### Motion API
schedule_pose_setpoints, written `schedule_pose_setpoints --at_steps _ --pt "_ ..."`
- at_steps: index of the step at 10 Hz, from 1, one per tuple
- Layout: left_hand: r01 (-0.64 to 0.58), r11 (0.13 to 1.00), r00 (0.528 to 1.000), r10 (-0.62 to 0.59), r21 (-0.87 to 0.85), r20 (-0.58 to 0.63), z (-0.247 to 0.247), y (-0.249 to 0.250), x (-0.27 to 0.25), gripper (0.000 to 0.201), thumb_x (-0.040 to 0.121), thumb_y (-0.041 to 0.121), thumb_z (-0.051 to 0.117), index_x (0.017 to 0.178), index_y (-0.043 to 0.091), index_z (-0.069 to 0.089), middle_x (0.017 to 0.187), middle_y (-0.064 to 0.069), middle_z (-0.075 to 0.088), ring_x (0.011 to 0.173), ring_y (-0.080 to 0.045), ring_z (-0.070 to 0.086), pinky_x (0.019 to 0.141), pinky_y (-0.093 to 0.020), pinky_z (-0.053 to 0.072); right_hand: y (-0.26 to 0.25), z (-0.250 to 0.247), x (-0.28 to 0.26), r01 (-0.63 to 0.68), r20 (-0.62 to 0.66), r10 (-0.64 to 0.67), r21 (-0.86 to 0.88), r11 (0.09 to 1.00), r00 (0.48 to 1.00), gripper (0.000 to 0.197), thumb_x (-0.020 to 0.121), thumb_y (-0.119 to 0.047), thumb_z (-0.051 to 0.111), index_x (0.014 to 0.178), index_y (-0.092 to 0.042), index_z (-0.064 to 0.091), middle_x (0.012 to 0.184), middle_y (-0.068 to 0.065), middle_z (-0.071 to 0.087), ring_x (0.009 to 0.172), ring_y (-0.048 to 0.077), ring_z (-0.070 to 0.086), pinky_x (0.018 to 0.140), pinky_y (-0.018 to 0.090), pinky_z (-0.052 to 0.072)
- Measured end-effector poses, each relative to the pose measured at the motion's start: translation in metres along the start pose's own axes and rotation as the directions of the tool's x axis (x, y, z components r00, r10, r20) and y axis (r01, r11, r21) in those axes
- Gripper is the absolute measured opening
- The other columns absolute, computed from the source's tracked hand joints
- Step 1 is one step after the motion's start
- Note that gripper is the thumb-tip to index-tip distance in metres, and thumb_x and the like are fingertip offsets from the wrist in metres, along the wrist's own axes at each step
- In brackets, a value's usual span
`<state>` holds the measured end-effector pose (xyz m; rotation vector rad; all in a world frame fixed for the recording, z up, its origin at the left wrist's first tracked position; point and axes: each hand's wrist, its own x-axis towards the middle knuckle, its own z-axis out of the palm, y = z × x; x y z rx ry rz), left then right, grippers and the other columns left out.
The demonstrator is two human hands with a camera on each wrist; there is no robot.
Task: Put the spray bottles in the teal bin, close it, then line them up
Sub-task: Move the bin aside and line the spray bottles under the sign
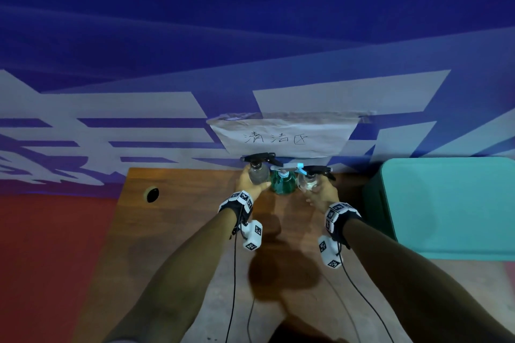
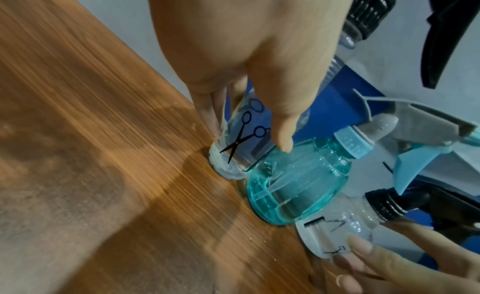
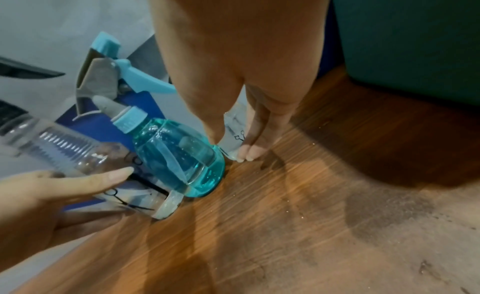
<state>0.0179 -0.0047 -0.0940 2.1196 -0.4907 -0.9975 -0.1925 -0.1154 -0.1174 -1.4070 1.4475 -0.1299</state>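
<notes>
The left hand [image 2: 233,52] curls round the tall clear bottle [image 2: 239,138], the right hand [image 3: 233,52] round the short clear bottle [image 3: 233,134]; both stand upright, touching the blue bottle [image 1: 282,182] between them. The closed teal bin [image 1: 451,203] sits beyond the right hand.

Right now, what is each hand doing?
Left hand: holds the left clear spray bottle.
Right hand: holds the right clear spray bottle.

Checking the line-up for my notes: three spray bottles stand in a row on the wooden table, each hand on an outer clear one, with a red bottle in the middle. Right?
Not quite: the middle spray bottle is teal, as the left wrist view shows. The rest holds: left hand and right hand hold the outer clear bottles.
</notes>
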Motion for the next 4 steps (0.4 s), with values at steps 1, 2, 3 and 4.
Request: schedule_pose_setpoints --at_steps 1,2,3,4 --pt "0.014 1.000 1.000 -0.013 0.026 -0.009 0.001 0.003 -0.002 0.072 0.066 0.017 0.092 0.128 0.018 0.055 0.122 -0.001 0.067 0.110 -0.020 0.064 0.098 -0.030 0.047 0.020 0.007 0.022 -0.011 -0.007 0.011 -0.056 0.998 1.000 0.060 0.068 -0.047 0.079 0.119 -0.034 0.051 0.096 0.003 0.074 0.081 0.025 0.074 0.077 0.043 0.062" --pt "0.051 0.996 0.998 -0.053 0.070 0.025 -0.003 0.006 -0.002 0.081 0.066 0.021 0.092 0.135 0.018 0.049 0.128 -0.002 0.064 0.115 -0.022 0.062 0.104 -0.035 0.046 0.022 0.010 0.028 0.015 0.001 -0.015 -0.129 0.992 1.000 0.061 0.067 -0.046 0.076 0.120 -0.034 0.050 0.099 0.004 0.074 0.086 0.028 0.074 0.081 0.044 0.061" --pt "0.098 0.985 0.992 -0.108 0.144 0.062 -0.009 0.018 -0.013 0.095 0.070 0.021 0.090 0.147 0.008 0.035 0.138 -0.005 0.058 0.124 -0.025 0.056 0.108 -0.034 0.041 -0.015 -0.005 -0.016 0.050 0.023 -0.046 -0.215 0.975 0.999 0.057 0.077 -0.040 0.075 0.127 -0.024 0.051 0.109 0.007 0.071 0.098 0.032 0.070 0.087 0.036 0.057" --pt "0.120 0.971 0.987 -0.140 0.205 0.083 -0.014 0.027 -0.028 0.061 0.082 0.016 0.081 0.133 0.002 0.050 0.125 0.000 0.062 0.106 -0.016 0.057 0.095 -0.022 0.042 -0.040 -0.025 -0.040 0.079 0.018 -0.077 -0.335 0.939 0.997 0.037 0.090 -0.034 0.063 0.124 -0.019 0.058 0.116 0.010 0.067 0.107 0.035 0.065 0.085 0.032 0.051"
